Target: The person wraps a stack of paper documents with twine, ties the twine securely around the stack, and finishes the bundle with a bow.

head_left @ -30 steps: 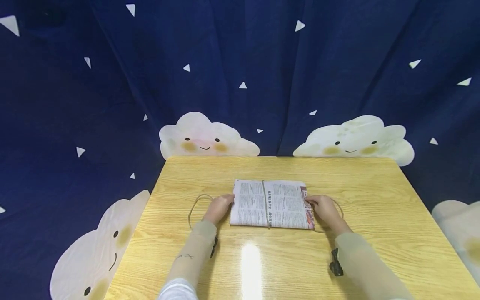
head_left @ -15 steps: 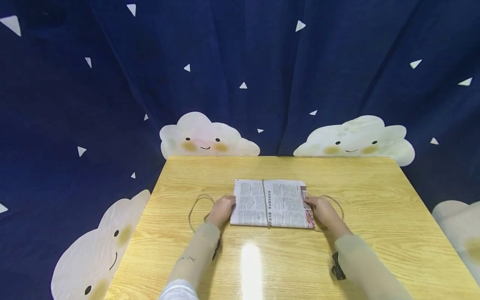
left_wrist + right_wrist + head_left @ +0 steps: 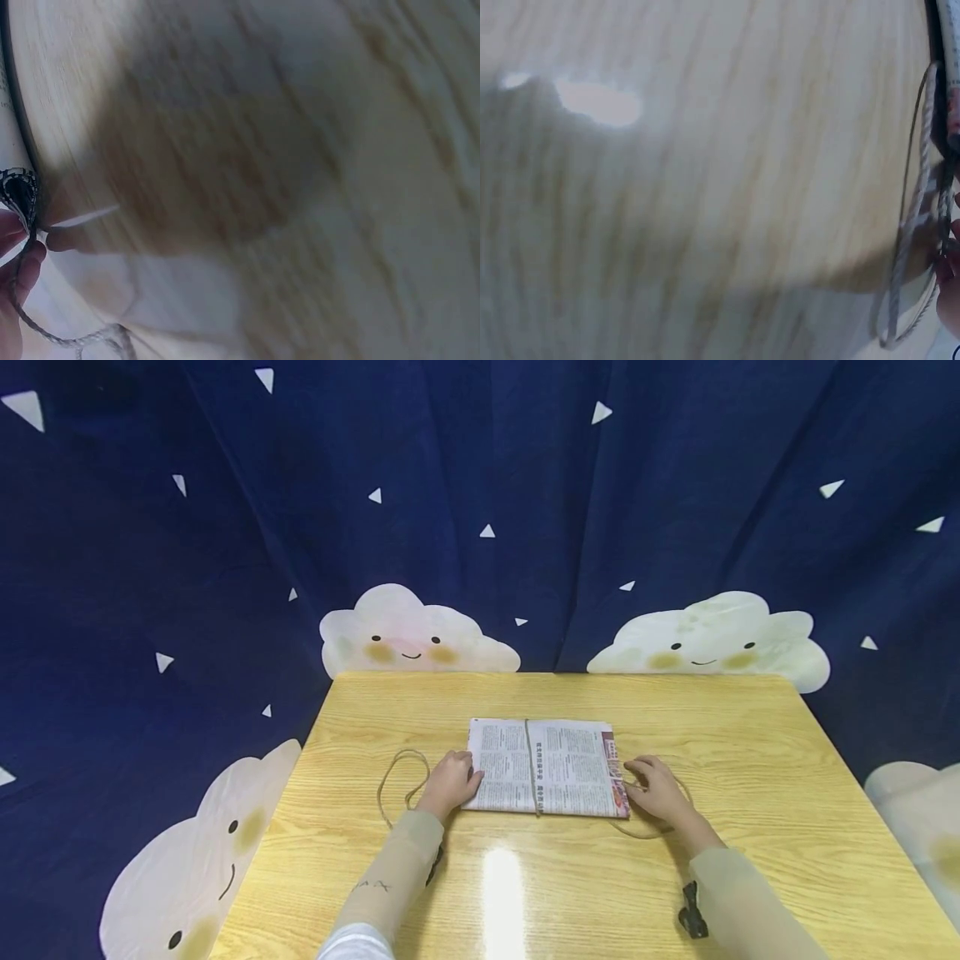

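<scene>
A folded newspaper bundle [image 3: 570, 777] lies flat on the wooden table [image 3: 555, 877], with a thin cord [image 3: 532, 768] running front to back over its middle. My left hand [image 3: 447, 785] holds the bundle's left edge, thumb over the printed top. In the left wrist view, fingers [image 3: 28, 266] sit at the folded paper edge beside a cord [image 3: 52, 337]. Just off the right edge, my right hand [image 3: 660, 792] has thumb and forefinger spread in the head view. Its fingers [image 3: 949, 274] curl at the cord [image 3: 896, 300] in the right wrist view; the palm is out of sight.
One cord loop [image 3: 405, 750] lies left of the bundle, and another cord length [image 3: 637, 837] curves around my right hand. A dark blue curtain [image 3: 480, 460] with white triangles and smiling clouds hangs behind the table and at its sides.
My right hand has left the bundle's right edge and shifted slightly right, and the cord there has moved right and nearer. My left thumb now shows on top of the paper.
</scene>
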Demonstrator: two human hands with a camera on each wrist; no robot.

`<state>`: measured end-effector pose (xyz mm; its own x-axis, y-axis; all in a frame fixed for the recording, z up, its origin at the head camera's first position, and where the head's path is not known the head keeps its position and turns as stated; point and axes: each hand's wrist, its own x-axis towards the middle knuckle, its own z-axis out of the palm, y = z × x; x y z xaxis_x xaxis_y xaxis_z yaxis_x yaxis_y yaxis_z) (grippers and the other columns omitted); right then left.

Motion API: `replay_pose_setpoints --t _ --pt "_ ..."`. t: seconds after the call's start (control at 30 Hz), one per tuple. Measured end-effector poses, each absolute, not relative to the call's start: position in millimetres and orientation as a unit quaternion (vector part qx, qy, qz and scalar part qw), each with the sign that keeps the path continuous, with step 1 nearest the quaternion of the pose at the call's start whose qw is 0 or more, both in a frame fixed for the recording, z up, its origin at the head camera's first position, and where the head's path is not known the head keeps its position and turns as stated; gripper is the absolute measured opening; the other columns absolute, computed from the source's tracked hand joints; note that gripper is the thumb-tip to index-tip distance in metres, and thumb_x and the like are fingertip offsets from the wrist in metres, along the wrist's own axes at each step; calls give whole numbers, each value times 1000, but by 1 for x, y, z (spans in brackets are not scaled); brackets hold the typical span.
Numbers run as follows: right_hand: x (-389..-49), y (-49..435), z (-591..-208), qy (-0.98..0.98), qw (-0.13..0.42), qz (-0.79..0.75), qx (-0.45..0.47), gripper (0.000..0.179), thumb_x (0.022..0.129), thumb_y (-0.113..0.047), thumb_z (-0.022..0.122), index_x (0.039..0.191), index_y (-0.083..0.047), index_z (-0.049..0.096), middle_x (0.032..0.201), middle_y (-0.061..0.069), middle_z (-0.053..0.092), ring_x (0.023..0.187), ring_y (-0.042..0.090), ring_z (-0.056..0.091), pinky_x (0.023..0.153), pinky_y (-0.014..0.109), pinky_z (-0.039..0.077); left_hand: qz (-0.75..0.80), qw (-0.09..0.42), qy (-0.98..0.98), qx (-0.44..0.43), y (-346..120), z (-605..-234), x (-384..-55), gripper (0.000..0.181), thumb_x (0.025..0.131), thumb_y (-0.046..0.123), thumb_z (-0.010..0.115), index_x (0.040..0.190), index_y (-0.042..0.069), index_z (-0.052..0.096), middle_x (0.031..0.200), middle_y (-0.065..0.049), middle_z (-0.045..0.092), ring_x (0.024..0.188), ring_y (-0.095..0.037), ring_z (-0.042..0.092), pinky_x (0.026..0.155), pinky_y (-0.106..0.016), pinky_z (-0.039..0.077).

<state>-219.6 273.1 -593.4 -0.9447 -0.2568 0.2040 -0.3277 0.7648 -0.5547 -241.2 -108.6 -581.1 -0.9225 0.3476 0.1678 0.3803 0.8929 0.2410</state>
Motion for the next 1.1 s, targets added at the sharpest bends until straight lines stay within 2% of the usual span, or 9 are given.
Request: replay_pose_setpoints --t 0.13,0.3,0.6,0.83,1.0,1.1 --pt "-215 277 -594 -942 39 311 123 19 82 -11 67 94 2 62 105 20 50 92 34 48 76 47 46 -140 62 -971 -183 -109 -582 -241 37 87 29 59 97 -6 64 110 -17 62 101 -30 57 88 -36 48" --pt "-215 285 -590 -949 33 292 117 9 81 -8 67 83 -2 61 96 17 50 92 36 46 77 49 44 -142 64 -971 -182 -108 -580 -241 36 87 29 59 97 -6 64 110 -17 62 100 -30 57 88 -36 48" --pt "-221 312 -585 -966 36 240 84 5 84 1 61 87 4 59 97 24 47 89 39 45 70 47 46 -144 54 -972 -179 -108 -582 -241 38 87 29 60 102 -6 64 112 -17 61 102 -30 56 89 -36 48" --pt "-224 322 -582 -972 42 226 54 5 87 1 56 89 5 58 101 26 46 95 43 42 74 51 45 -143 56 -972 -178 -108 -584 -242 37 86 29 61 101 -5 64 112 -17 61 103 -30 56 90 -36 47" --pt "-222 317 -576 -974 51 215 48 5 86 0 58 90 2 60 102 28 50 97 46 44 83 61 36 -142 57 -973 -174 -108 -583 -242 37 86 29 61 102 -5 64 112 -16 61 102 -29 56 90 -36 47" --pt "-221 309 -570 -974 45 217 45 13 85 -3 57 97 2 60 110 29 50 104 50 42 88 68 26 -140 52 -974 -169 -107 -582 -241 37 86 29 61 102 -4 64 111 -15 61 102 -28 56 89 -35 48"
